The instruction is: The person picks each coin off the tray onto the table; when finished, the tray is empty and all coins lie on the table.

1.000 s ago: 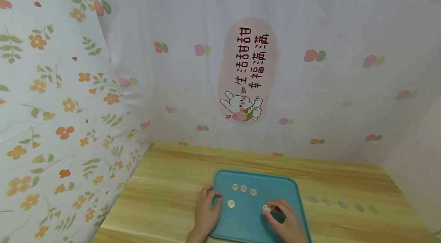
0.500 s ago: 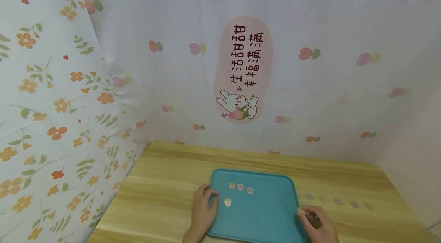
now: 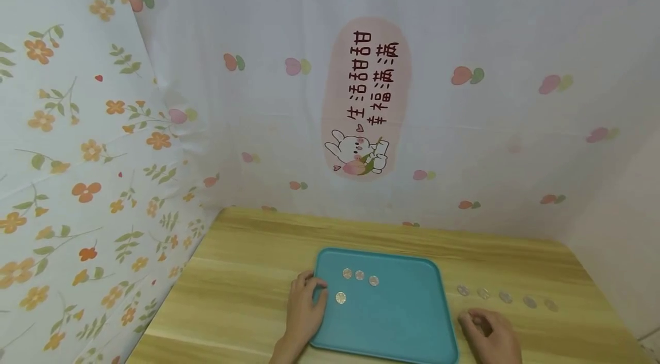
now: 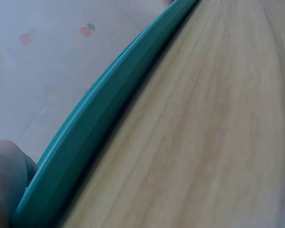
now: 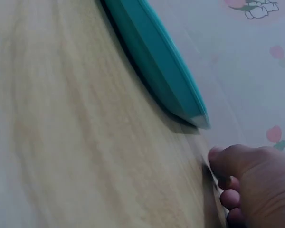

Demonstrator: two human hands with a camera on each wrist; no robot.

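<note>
A teal tray (image 3: 384, 306) lies on the wooden table with three coins (image 3: 359, 275) in an upper row and a single coin (image 3: 341, 297) below them. My left hand (image 3: 303, 309) rests at the tray's left rim, fingers loosely bent; in the left wrist view part of the hand (image 4: 7, 183) touches the rim (image 4: 92, 109). Just right of the tray's lower right side, my right hand (image 3: 492, 336) is low over the table, thumb and forefinger together around a coin that is mostly hidden. The right wrist view shows that hand (image 5: 256, 183) near the tray corner (image 5: 187, 111), the coin not discernible.
Several coins (image 3: 505, 297) lie in a row on the table (image 3: 515, 261) right of the tray, beyond my right hand. A white patterned cloth (image 3: 438, 123) hangs behind the table, and another with orange flowers (image 3: 93, 152) hangs at the left.
My right hand has carried the pinched coin rightward from over the tray, across its right rim, to the table beside it. My left hand has stayed at the left rim.
</note>
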